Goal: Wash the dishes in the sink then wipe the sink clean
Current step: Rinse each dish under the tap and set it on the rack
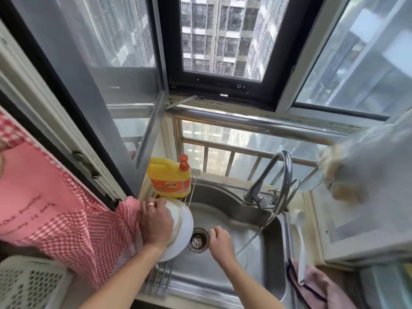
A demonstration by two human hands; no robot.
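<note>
At a high-rise kitchen window, a person's left hand (156, 221) lies over a white plate (178, 228) with its fingers curled at the far rim, holding it on the wire rack (161, 277) at the left edge of the steel sink (225, 195), just in front of a yellow detergent bottle (169, 178). The plate overhangs the basin, and I judge a wet rim could slide it off onto the drain (198, 239). The right hand (219, 241), loosely curled and apparently holding nothing (its palm is hidden), hovers beside that drain. The faucet (276, 175) streams water slantwise, which might splash the right worktop, where a pink cloth (323, 284) lies.
</note>
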